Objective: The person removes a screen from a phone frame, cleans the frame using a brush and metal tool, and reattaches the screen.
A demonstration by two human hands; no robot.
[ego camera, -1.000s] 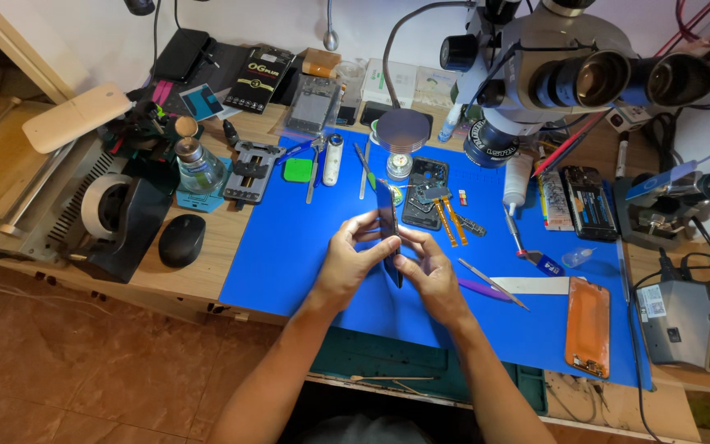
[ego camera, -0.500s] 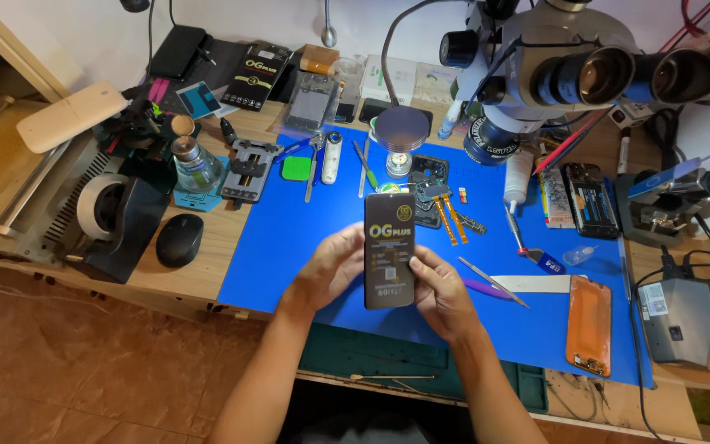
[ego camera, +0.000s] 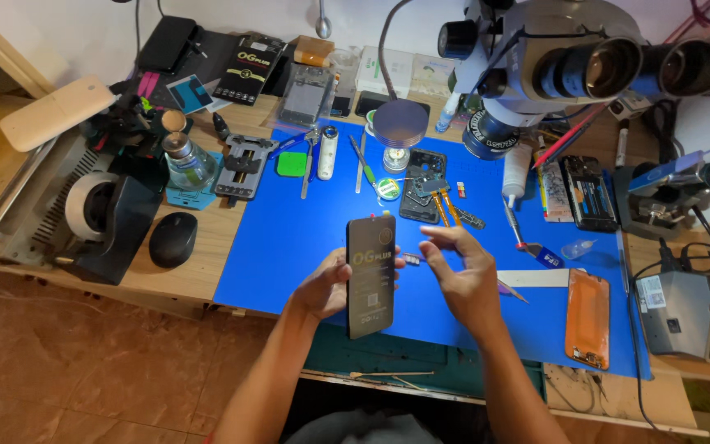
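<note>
My left hand point(ego camera: 326, 289) holds a black phone screen panel point(ego camera: 370, 275) upright by its left edge, above the blue work mat point(ego camera: 289, 238). The panel's face carries a printed protective film. My right hand point(ego camera: 466, 275) hovers just right of the panel with fingers spread and holds nothing; its fingertips are close to a small grey part point(ego camera: 411, 260) lying on the mat. An opened phone body point(ego camera: 419, 185) with orange flex cables lies on the mat beyond the hands.
A microscope point(ego camera: 552, 57) overhangs the back right. An orange phone panel point(ego camera: 588, 318) lies at the mat's right, a black phone frame point(ego camera: 589, 193) behind it. Tweezers point(ego camera: 363, 164), a metal clamp jig point(ego camera: 240, 167), a glass bottle point(ego camera: 186, 160), a tape dispenser point(ego camera: 104, 214) and a mouse point(ego camera: 172, 239) crowd the left.
The panel was edge-on between both hands, then turned face up. Now my right hand has let go and moved right; the left hand alone holds it.
</note>
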